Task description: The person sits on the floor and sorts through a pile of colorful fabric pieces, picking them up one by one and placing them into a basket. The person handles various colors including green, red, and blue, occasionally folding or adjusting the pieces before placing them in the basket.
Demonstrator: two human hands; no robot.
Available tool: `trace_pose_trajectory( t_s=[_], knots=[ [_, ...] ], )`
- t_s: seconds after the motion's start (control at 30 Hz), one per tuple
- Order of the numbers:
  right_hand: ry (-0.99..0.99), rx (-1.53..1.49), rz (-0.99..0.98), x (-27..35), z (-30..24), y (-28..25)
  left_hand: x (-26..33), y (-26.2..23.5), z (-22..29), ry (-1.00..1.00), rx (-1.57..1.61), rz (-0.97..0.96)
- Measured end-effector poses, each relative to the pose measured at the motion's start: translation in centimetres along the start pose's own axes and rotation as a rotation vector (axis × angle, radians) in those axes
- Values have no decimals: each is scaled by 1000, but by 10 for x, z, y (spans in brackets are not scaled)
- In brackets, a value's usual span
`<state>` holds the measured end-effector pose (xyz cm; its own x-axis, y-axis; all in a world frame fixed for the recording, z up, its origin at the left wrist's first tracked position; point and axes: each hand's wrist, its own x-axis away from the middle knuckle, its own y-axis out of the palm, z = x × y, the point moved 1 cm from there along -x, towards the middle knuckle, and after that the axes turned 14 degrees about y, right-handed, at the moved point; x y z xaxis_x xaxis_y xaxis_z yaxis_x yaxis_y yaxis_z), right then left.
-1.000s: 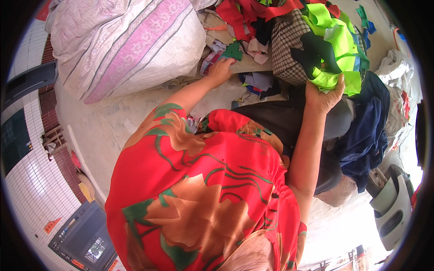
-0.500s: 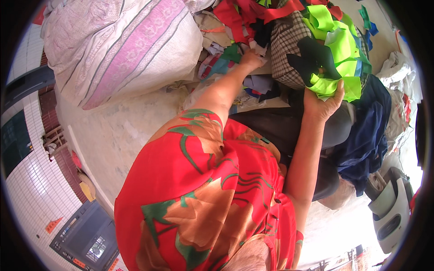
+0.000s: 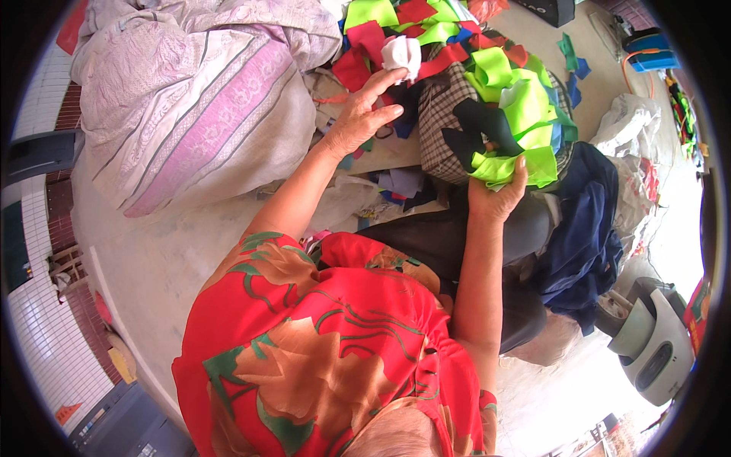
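Head view, white scrap: A small crumpled piece of white cloth (image 3: pixel 402 55) sits just beyond the left forefinger's tip, over red scraps (image 3: pixel 365 59); whether the finger touches it or the two only overlap from above, I cannot tell.
Left hand: The person's left hand (image 3: pixel 359 120) reaches up and forward, thumb and forefinger spread well apart, with nothing gripped between them.
Lime-green cloth: A bright folded strip (image 3: pixel 537 164) lies at the right hand's fingertips, at the near edge of a heap of lime-green pieces (image 3: pixel 525 99).
Right hand: The right hand (image 3: pixel 496 196) is closed on that strip, thumb upright on its right side, the other fingers partly hidden by the cloth.
Checked bundle: A brown-and-white checked bundle (image 3: pixel 438 126) stands between and beyond the hands, under the heap; a black cloth piece (image 3: pixel 496 131) hangs over its near side.
Woven sack: A big, full whitish sack (image 3: pixel 183 91) with a pink band bulges to the left of the left hand.
By the knees: Grey cloth (image 3: pixel 400 181) lies on the floor ahead of the dark-clad legs (image 3: pixel 426 228); navy fabric (image 3: pixel 582 221) drapes at their right.
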<state>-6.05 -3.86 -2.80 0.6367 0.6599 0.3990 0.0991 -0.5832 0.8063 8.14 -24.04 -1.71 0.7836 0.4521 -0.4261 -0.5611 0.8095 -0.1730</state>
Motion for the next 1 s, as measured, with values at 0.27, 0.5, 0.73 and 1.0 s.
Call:
trace_pose_trajectory(
  t_s=[0.27, 0.5, 0.73, 1.0],
  knots=[
    [-345, 325, 107, 23, -52, 30, -97, 59, 48, 426, 77, -128],
    [-665, 950, 152, -13, -113, 81, -61, 92, -19, 203, -152, -148],
    [-389, 1558, 318, -42, -104, -18, 64, 72, -58, -233, -116, -200],
    [-472, 1706, 293, 68, -100, -15, 149, 25, -139, -426, -429, 7]
  ],
)
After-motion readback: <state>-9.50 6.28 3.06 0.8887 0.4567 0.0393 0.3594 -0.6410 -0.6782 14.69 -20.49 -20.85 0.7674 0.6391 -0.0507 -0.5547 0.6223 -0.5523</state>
